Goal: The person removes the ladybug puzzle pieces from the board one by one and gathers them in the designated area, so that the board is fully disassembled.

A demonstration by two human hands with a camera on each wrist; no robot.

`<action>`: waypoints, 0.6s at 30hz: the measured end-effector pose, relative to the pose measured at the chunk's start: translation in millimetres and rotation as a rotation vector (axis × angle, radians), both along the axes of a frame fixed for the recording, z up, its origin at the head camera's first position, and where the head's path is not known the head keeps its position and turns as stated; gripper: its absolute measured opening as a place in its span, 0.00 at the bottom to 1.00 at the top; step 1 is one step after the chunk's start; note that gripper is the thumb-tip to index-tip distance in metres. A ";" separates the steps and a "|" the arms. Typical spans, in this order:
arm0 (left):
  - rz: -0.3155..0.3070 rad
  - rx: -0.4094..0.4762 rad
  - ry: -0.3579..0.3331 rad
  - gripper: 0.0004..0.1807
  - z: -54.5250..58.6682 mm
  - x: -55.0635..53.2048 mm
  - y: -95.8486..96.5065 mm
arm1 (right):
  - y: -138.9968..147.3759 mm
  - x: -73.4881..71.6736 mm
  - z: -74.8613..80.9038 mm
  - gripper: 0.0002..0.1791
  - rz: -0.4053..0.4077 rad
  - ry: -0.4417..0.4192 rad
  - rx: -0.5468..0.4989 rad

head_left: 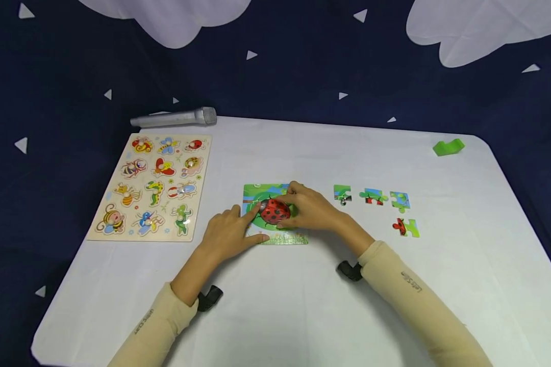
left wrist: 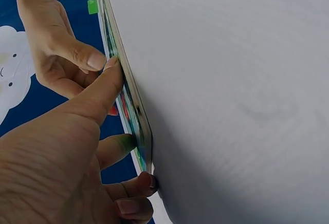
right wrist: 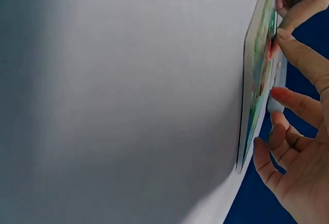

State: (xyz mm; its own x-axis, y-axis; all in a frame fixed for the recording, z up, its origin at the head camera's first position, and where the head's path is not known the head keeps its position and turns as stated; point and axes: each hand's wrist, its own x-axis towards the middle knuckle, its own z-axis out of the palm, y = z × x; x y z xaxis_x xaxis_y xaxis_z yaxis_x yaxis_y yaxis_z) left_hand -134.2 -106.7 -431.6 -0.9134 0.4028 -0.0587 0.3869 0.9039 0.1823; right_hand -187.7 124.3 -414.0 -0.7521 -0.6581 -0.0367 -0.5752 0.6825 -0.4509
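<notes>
A small puzzle board [head_left: 282, 238] with a red ladybug picture [head_left: 275, 211] lies flat at the table's middle. My left hand [head_left: 227, 234] rests at its left side, with the index fingertip by the ladybug's head and the thumb on the lower edge. From the right, my right hand [head_left: 314, 206] reaches over the board. Its thumb and index finger are spread across the ladybug and touch the surface; I see no loose piece between them. Both wrist views show the board [left wrist: 139, 111] edge-on, with fingers of both hands along its face.
Several loose puzzle pieces [head_left: 373, 197] lie right of the board, one with a ladybug part [head_left: 406, 228] nearer. A wooden insect peg puzzle [head_left: 165, 204] lies left, with a silver microphone [head_left: 174, 118] behind it. A green block [head_left: 448, 147] sits at the back right.
</notes>
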 end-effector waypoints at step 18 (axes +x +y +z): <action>-0.003 -0.002 -0.002 0.45 -0.1 -0.5 0.4 | -13.5 -4.0 -6.7 0.39 -0.037 -0.061 0.012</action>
State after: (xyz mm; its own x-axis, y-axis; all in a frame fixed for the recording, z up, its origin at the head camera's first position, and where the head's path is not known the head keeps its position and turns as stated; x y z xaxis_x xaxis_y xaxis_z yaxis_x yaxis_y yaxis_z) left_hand -134.8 -106.3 -431.7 -0.9121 0.4054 -0.0614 0.3893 0.9032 0.1807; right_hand -191.8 110.7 -420.7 -0.7720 -0.6290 -0.0916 -0.5209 0.7086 -0.4759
